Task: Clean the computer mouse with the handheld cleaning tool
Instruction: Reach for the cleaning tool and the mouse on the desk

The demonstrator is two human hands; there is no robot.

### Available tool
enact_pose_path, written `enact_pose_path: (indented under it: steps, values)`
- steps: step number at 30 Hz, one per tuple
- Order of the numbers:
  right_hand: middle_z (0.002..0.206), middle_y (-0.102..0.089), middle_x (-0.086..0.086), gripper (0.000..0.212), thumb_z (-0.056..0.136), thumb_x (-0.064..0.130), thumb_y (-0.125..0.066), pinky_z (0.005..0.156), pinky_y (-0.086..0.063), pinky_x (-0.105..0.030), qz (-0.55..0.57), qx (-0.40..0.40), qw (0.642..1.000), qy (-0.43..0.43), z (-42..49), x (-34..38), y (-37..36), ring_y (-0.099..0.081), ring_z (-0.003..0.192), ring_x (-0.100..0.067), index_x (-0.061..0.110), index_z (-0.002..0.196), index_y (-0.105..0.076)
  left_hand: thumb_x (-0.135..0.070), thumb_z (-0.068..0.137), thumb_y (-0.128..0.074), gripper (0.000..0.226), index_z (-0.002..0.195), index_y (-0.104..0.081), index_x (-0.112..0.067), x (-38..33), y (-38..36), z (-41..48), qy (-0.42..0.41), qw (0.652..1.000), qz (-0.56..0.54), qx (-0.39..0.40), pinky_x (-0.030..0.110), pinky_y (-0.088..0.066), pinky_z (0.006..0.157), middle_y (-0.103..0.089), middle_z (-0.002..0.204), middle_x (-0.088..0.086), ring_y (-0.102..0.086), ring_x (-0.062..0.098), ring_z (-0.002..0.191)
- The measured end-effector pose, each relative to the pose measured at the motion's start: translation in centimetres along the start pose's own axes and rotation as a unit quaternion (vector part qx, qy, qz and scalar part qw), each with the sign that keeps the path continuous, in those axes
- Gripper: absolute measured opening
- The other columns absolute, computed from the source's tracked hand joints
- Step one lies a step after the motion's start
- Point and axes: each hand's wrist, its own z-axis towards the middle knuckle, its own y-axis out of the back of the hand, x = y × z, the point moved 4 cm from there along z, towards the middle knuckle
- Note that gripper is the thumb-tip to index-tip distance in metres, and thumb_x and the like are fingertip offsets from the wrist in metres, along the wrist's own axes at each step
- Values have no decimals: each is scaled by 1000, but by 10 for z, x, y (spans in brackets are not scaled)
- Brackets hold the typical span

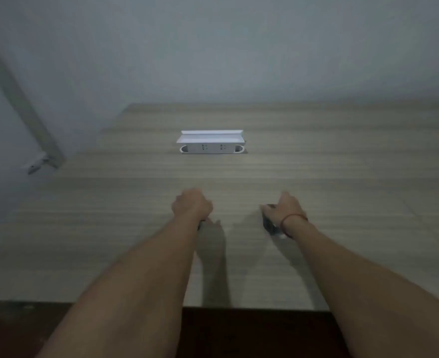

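Both my arms reach out over the wooden table (109, 228). My left hand (191, 205) is closed in a fist, knuckles up. Only a thin dark end of what it holds, seemingly the cleaning tool (202, 224), shows under the wrist. My right hand (287, 209), with a red string on its wrist, is wrapped over a dark, slightly shiny object that looks like the computer mouse (271, 226). The hand and wrist hide most of it. Both hands are low over the table, roughly a hand's width apart. The picture is dim and blurred.
A white flip-up socket box (212, 143) with its lid raised sits in the table beyond the hands. A grey wall stands behind, with a slanted metal bar (19, 104) at the left. The table's near edge (252, 307) borders a dark floor.
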Motion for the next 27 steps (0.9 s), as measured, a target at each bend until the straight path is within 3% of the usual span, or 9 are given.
enact_pose_path:
  steps: [4,9,14,23,27]
  values:
    - [140,-45,-16,101,70,54,-74,103,-38,-44,52,-51,997,-12,4,-33,-51,-44,128,-35,3,142,-24,-43,89,-59,50,126,-57,-10,33,-49,10,27,998,-26,-44,38,-44,97,-55,132,16,-53,36,123]
    - [129,-55,-15,83,77,54,-66,104,-37,-44,44,-212,975,51,7,-46,-77,-50,121,-32,3,135,-35,-49,86,-61,65,128,-48,0,49,-86,18,36,985,-45,-165,42,-41,99,-50,134,20,-48,37,125]
    - [125,-55,-14,59,80,41,-67,99,-42,-39,57,-205,973,86,-7,-45,-82,-50,117,-31,6,123,-48,-49,88,-60,58,119,-52,-1,55,-100,-1,-13,970,-73,-230,41,-39,97,-57,127,18,-53,35,120]
    - [116,-59,-7,63,73,48,-71,90,-50,-41,74,-132,974,166,-58,-44,-93,-57,104,-25,13,121,-50,-33,92,-58,36,118,-46,-11,52,-112,-53,-76,963,-122,-229,42,-41,94,-59,119,13,-56,34,112]
    - [118,-57,-5,68,73,49,-72,89,-51,-40,75,-108,976,174,-64,-46,-95,-56,103,-23,14,126,-46,-20,90,-62,20,105,-49,-13,53,-110,-57,-103,934,-265,-217,35,-46,83,-56,107,7,-58,27,102]
